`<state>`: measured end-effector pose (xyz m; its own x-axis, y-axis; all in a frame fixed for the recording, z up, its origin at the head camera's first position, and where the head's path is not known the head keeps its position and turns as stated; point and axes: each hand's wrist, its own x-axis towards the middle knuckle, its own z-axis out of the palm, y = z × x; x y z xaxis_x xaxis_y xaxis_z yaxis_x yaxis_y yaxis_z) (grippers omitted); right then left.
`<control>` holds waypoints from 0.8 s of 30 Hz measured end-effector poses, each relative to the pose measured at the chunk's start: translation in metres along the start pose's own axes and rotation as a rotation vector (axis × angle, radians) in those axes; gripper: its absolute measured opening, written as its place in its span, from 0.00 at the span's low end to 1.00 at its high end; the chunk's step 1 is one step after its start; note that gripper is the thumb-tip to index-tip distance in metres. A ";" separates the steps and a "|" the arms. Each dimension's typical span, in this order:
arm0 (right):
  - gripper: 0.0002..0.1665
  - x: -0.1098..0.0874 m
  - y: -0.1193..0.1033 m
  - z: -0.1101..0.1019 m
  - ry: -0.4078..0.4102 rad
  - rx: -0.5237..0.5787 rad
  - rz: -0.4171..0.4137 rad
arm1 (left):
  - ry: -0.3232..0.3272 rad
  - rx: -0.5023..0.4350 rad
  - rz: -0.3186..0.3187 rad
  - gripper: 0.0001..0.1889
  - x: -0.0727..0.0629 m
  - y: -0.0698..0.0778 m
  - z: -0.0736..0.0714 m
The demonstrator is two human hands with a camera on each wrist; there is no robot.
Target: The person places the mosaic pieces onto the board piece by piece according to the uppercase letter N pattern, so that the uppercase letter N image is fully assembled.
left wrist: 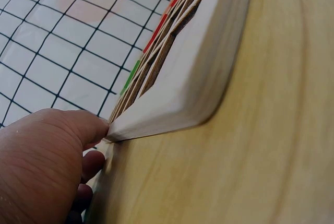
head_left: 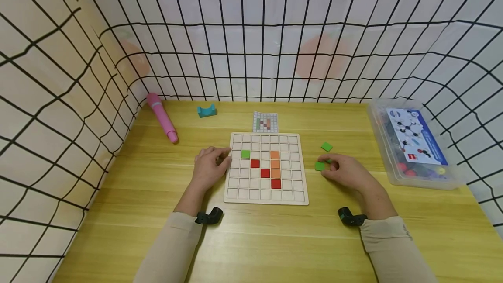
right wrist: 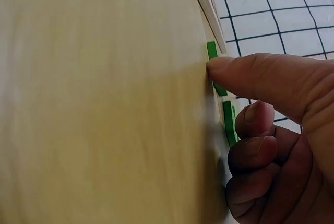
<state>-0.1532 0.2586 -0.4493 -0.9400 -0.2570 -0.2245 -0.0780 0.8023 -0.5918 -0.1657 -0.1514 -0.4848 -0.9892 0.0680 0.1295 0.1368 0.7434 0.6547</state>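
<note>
A pale wooden grid board (head_left: 265,200) lies flat, holding one green tile (head_left: 245,154), red tiles (head_left: 255,163) in a diagonal and a column of orange tiles (head_left: 275,163). At its left edge my left hand (head_left: 209,167) touches the rim with thumb and index finger; the left wrist view shows a fingertip against the board's corner. To the right of the board my right hand (head_left: 347,173) has thumb and index finger at opposite edges of a loose green square tile (head_left: 320,166), low on the table. Another green tile (right wrist: 229,122) is partly hidden by the curled fingers.
A further green tile (head_left: 326,146) lies beyond the right hand. A pattern card (head_left: 265,122) sits behind the board. A pink microphone-shaped object (head_left: 163,118) and a teal curved piece (head_left: 207,111) lie back left. A clear plastic box (head_left: 394,178) stands right. Black wire mesh encloses the table.
</note>
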 end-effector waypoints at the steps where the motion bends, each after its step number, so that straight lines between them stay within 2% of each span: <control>1: 0.23 0.000 0.001 0.000 -0.001 0.002 0.004 | 0.001 -0.001 0.000 0.18 0.000 0.000 0.000; 24: 0.23 0.001 0.010 -0.002 -0.022 0.012 0.020 | 0.009 0.008 0.004 0.17 0.000 0.000 0.001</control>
<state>-0.1557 0.2672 -0.4544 -0.9338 -0.2525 -0.2534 -0.0547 0.8009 -0.5964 -0.1661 -0.1506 -0.4855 -0.9881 0.0654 0.1391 0.1407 0.7486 0.6479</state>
